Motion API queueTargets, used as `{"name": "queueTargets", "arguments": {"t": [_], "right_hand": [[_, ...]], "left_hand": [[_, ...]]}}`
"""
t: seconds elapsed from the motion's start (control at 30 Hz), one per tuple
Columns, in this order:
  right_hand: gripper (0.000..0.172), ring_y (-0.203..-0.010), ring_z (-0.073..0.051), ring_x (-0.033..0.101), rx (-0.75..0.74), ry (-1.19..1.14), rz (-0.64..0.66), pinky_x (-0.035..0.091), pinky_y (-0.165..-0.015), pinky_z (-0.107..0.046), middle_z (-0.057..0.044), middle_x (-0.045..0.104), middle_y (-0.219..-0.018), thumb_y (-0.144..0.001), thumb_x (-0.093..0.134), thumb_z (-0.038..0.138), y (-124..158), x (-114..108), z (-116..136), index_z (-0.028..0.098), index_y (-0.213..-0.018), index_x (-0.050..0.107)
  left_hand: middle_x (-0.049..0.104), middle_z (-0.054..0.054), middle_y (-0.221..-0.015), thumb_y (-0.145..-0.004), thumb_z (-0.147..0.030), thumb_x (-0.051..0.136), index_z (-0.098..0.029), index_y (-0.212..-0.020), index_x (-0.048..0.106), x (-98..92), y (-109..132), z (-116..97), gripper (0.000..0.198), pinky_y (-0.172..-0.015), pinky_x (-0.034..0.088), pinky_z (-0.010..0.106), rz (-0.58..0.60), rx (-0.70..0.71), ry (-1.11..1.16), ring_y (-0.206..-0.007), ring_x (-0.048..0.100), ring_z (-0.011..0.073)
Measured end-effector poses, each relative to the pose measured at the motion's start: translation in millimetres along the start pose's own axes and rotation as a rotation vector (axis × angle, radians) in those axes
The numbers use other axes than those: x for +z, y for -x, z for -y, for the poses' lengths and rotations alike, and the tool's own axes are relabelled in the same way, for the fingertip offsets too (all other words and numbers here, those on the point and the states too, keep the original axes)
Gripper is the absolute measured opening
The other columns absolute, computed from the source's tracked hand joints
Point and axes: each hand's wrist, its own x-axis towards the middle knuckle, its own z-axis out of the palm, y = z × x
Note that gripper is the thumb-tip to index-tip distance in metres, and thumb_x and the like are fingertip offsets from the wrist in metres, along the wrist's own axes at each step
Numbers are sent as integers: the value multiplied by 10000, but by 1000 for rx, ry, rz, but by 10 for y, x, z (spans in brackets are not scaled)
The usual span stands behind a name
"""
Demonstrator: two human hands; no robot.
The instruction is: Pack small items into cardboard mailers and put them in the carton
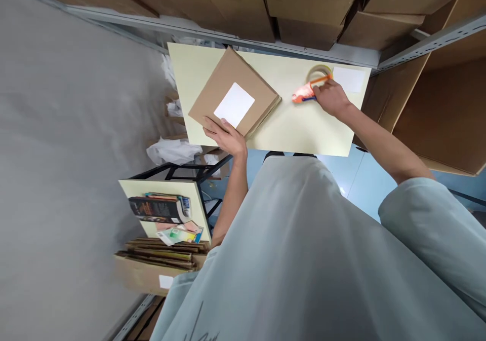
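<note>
A flat brown cardboard box (261, 90) with a white label (234, 105) lies turned at an angle on the pale yellow table (330, 133). My left hand (228, 137) rests on its near edge, fingers stretched out and the thumb by the label. To the right of the box, my right hand (332, 98) is closed round an orange tape dispenser (305, 92) with a little blue on it. A roll of tape (319, 70) shows just beyond my fingers; whether it sits in the dispenser or behind it, I cannot tell.
A white sheet (348, 79) lies at the table's far right corner. Shelves of cardboard boxes (311, 1) run behind; a large open carton (440, 103) stands right. At left, a small table holds books (155, 209), above a carton of folded cardboard (152, 270).
</note>
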Motion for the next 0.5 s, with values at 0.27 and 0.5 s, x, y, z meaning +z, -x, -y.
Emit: {"name": "queueTargets", "arguments": {"t": [0.27,0.5], "right_hand": [[593,-1227,-287,810,-192,-21,60,515,-1187,-543,-213,834,-1173,-1144,152,95,-635,-55,306,-99,-1427,635],[444,-1252,-296,791,-227,-220,176,503,-1293,-522,-125,847,-1179,-1022,426,28,5,26,1368,94,-1360,707]], "left_hand": [[209,248,-1913,-1115,-796,399,-138,-1834,333,-183,-304,109,977,-1496,208,545,91,168,-14,-1832,177,358],[154,119,-1972,-1125,-750,553,-171,-1742,517,-484,-787,-327,847,-1485,-47,566,303,289,-37,-1784,-295,300]]}}
